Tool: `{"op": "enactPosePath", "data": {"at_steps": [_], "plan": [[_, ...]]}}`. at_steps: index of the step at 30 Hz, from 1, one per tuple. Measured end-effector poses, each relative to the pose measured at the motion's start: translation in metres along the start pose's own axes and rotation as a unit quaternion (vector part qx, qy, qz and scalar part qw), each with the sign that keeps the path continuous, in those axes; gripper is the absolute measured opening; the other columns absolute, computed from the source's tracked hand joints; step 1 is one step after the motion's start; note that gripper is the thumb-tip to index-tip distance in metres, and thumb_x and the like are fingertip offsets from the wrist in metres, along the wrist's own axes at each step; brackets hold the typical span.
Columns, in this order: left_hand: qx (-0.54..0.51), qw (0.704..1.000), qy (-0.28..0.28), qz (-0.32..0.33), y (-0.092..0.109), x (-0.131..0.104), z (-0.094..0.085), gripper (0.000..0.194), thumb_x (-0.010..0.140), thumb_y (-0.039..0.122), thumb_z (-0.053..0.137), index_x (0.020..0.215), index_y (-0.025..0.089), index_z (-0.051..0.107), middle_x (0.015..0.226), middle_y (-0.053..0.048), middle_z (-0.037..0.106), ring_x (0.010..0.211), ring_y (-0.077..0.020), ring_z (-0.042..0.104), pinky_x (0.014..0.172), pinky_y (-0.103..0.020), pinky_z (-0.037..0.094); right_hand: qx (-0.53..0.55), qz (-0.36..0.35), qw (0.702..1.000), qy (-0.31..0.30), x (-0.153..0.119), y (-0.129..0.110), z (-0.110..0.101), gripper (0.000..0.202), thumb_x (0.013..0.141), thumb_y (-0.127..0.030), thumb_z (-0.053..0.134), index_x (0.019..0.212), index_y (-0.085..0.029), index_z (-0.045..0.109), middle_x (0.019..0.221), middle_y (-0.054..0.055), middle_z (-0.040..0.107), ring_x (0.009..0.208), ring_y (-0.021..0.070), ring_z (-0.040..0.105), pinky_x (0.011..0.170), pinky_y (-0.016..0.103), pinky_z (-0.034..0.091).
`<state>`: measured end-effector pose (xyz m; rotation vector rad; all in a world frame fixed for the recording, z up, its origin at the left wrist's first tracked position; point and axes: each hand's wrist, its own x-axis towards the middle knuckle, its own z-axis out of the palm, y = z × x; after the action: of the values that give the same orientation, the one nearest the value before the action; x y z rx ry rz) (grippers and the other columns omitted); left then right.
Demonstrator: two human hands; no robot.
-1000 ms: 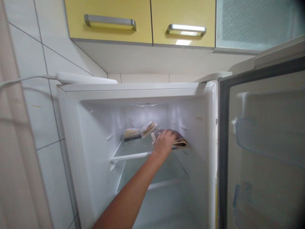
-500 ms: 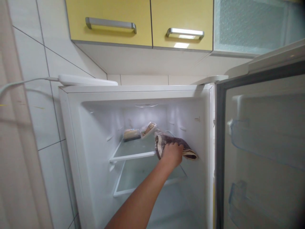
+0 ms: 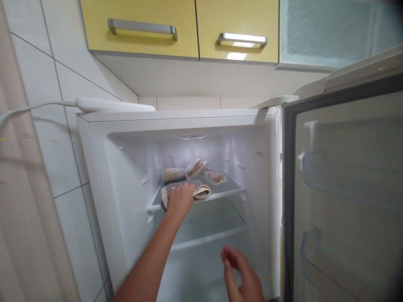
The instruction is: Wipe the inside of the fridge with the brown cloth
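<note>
Cloth under left hand on glass fridge shelf, white tiled wall

White tiled wall left, yellow cupboards with metal handles above, frosted glass panel.

**Folded cloth on the upper fridge shelf**

The cloth is a folded rag, mottled grey-brown on its upper face with a pale cream roll at its 3 o'clock end. It lies flat at the front edge of the upper glass shelf, toward the shelf's 9 o'clock side. The left hand presses down on its middle, fingers spread over the fabric, covering part of it.
</note>
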<state>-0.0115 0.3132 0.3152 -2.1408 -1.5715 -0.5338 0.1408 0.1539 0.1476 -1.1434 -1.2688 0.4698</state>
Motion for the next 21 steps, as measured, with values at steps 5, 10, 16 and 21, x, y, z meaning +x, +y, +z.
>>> {"op": "enactPosePath", "data": {"at_steps": [5, 10, 16, 21], "plan": [[-0.007, 1.0, -0.022, -0.008, -0.017, 0.001, 0.012, 0.026, 0.086, 0.019, 0.042, 0.1, 0.025, 0.064, 0.106, -0.006, 0.072, 0.1, -0.0249, 0.068, 0.082, -0.036, 0.052, -0.222, -0.066, 0.968, 0.097, 0.182, -0.03, 0.04, 0.044, 0.089, -0.028, 0.049, 0.129, -0.01, 0.055, 0.128, 0.017, 0.059, 0.123, 0.027, 0.053, 0.108, 0.04, 0.044], [-0.01, 1.0, -0.016, -0.017, -0.016, 0.0, 0.014, 0.024, 0.086, 0.021, 0.041, 0.097, 0.024, 0.063, 0.104, -0.008, 0.072, 0.098, -0.027, 0.069, 0.078, -0.038, 0.053, -0.348, -0.01, 0.937, 0.019, 0.268, -0.026, 0.057, 0.063, 0.075, -0.036, 0.075, 0.129, -0.014, 0.054, 0.129, 0.019, 0.057, 0.118, 0.0286, 0.057, 0.098, 0.033, 0.047], [-0.016, 1.0, -0.011, -0.021, -0.017, -0.003, 0.018, 0.026, 0.086, 0.019, 0.041, 0.099, 0.024, 0.063, 0.104, -0.008, 0.071, 0.098, -0.0252, 0.068, 0.079, -0.036, 0.053, -0.384, 0.054, 0.92, 0.061, 0.269, -0.012, 0.048, 0.072, 0.075, -0.043, 0.072, 0.135, -0.012, 0.047, 0.116, 0.021, 0.06, 0.098, 0.0315, 0.064, 0.077, 0.035, 0.051], [-0.015, 1.0, -0.007, -0.017, -0.011, -0.005, 0.02, 0.029, 0.088, 0.019, 0.038, 0.099, 0.022, 0.064, 0.105, -0.01, 0.07, 0.098, -0.0277, 0.068, 0.079, -0.039, 0.054, -0.404, 0.067, 0.907, 0.096, 0.27, -0.007, 0.046, 0.087, 0.076, -0.046, 0.074, 0.146, -0.015, 0.034, 0.122, 0.022, 0.056, 0.106, 0.0364, 0.06, 0.08, 0.04, 0.051]]}}
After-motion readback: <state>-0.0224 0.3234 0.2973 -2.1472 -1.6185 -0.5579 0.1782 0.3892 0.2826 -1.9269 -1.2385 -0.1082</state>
